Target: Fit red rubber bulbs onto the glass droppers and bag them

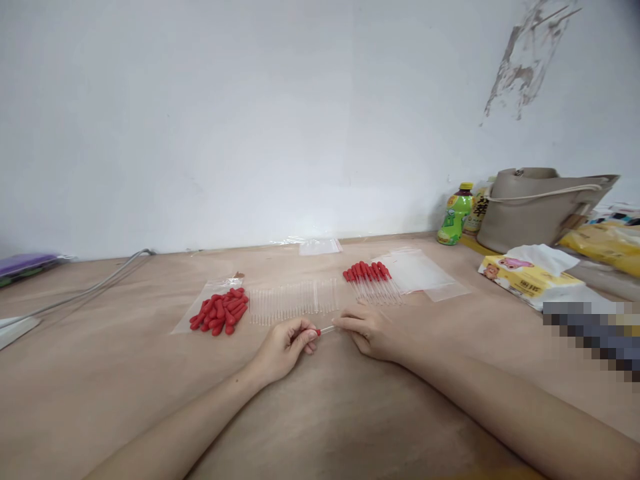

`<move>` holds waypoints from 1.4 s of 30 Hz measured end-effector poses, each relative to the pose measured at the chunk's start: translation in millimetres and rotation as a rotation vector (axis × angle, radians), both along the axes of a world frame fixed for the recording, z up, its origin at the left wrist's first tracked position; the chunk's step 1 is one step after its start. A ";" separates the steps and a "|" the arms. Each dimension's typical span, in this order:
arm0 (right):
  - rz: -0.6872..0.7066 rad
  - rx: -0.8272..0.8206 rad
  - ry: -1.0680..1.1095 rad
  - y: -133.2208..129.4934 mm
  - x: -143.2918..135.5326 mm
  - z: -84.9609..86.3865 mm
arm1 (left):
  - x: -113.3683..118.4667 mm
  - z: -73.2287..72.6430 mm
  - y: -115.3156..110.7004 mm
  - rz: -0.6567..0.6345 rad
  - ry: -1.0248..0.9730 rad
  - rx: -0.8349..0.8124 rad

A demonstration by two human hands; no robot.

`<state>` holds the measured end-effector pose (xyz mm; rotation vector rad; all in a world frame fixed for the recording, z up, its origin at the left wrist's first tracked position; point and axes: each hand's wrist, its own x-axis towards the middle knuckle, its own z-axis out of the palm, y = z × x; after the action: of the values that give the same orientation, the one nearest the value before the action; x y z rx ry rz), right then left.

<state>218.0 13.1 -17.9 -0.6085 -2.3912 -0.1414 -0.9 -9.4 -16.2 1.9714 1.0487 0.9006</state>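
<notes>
Near the middle of the table, my left hand (290, 347) pinches a red rubber bulb (319, 332), most of it hidden by the fingers. A thin clear tube (327, 329) runs from the bulb to my right hand (367, 331), whose fingers close on its other end. Behind my hands lies a row of clear tubes (287, 303). Loose red bulbs (220, 311) are heaped on a plastic bag at the left. Several tubes with red bulbs on them (367, 272) lie side by side behind my right hand.
Flat plastic bags (417, 270) lie at the back right. Farther right are a green bottle (455, 215), a grey-beige bag (530, 207) and a yellow tissue pack (530, 277). A grey cable (107, 277) and a purple item (30, 263) are at the left. A wall stands behind.
</notes>
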 end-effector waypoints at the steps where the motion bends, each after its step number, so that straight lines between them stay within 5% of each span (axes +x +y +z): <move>1: 0.002 0.035 -0.030 1.0 0.7 -0.1 | 0.1 0.2 -0.1 -0.003 0.003 -0.002; 14: -0.085 0.067 0.007 -3.8 -6.1 -6.8 | -5.5 -3.0 4.1 0.127 0.088 0.159; 20: -0.056 0.091 0.004 -5.9 -7.0 -5.1 | -5.9 -1.1 2.0 0.079 0.196 0.298; 42: -0.135 -0.076 -0.079 -15.6 -20.0 6.5 | -4.5 -5.7 0.8 0.057 0.202 0.257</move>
<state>198.0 -2.6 -11.4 -0.8137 -2.4398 -0.1355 -5.5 -8.6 -21.9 2.2944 1.1539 0.9194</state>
